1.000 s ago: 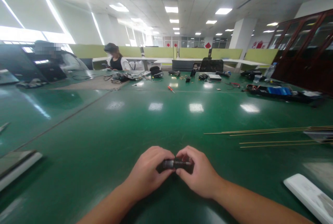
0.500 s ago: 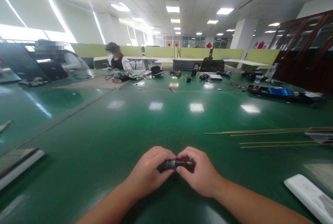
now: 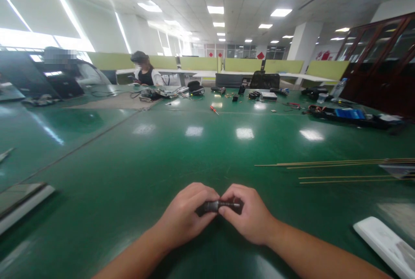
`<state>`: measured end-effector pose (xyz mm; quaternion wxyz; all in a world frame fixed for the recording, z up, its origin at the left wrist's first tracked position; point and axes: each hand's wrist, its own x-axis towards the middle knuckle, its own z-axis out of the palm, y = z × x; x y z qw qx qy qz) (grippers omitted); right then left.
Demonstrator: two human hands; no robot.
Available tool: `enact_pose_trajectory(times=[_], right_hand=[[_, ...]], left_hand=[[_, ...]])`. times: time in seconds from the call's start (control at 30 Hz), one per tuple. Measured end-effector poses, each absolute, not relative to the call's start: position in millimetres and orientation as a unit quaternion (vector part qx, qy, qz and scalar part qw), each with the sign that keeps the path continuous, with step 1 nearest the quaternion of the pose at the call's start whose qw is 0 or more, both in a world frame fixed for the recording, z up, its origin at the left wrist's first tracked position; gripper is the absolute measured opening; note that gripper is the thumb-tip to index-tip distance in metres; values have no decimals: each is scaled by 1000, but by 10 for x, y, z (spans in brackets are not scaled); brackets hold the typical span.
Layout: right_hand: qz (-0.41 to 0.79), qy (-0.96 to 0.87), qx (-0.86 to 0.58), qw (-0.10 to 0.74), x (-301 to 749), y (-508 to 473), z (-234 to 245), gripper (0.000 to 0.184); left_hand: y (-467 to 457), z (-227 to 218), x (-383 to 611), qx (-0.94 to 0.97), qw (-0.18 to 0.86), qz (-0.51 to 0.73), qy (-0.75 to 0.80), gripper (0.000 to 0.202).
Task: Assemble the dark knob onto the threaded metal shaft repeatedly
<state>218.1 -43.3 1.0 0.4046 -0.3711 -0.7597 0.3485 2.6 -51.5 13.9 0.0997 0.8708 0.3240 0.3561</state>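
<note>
Between my hands, just above the green table point(image 3: 155, 149), lies a short dark cylindrical object point(image 3: 212, 206), held level. Its thick body is on the left, with a narrower ridged stem and a small metallic tip pointing right. I cannot make out its kind. My left hand point(image 3: 188, 210) is closed around the thick body, thumb below and fingers above. My right hand point(image 3: 251, 214) curls about the narrow end, its thumb and fingertips pinching the stem near the middle. The fingertips of both hands nearly touch. The inner fingers are hidden.
Thin brass-coloured rods point(image 3: 337, 164) lie to the right, with a white device point(image 3: 382, 244) nearer me. A white-edged flat object point(image 3: 26, 205) is at the left. Farther off are a red screwdriver point(image 3: 214, 109), a black tray with blue packs point(image 3: 350, 114), and two people seated behind the table.
Both hands keep nearly the same place and grip. The dark object appears slightly turned or tilted, with its stem showing a little differently.
</note>
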Motion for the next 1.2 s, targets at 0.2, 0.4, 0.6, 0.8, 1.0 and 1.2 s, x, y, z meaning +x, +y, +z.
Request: enact_pose_trajectory(times=[0.2,0.4,0.6,0.8,1.0,1.2], right_hand=[[353,-754,-378,405,2172,-437,26,4],[351,-756,-379,403,2176,-440,30,4],[347,-759,-381,399,2174,-432,31,4],[343,-758,-385,399,2177,-418,8,4],[343,-760,-380,400,2179,-424,19,4],[346,-759,-381,398,2182,-429,20,3]], left_hand=[[-515,145,36,870,85,361,326,20],[-511,134,23,872,78,362,320,19],[-509,124,13,872,75,361,321,20],[-501,125,11,873,73,362,319,20],[-500,137,13,874,74,363,316,20],[-505,141,4,874,63,363,317,18]])
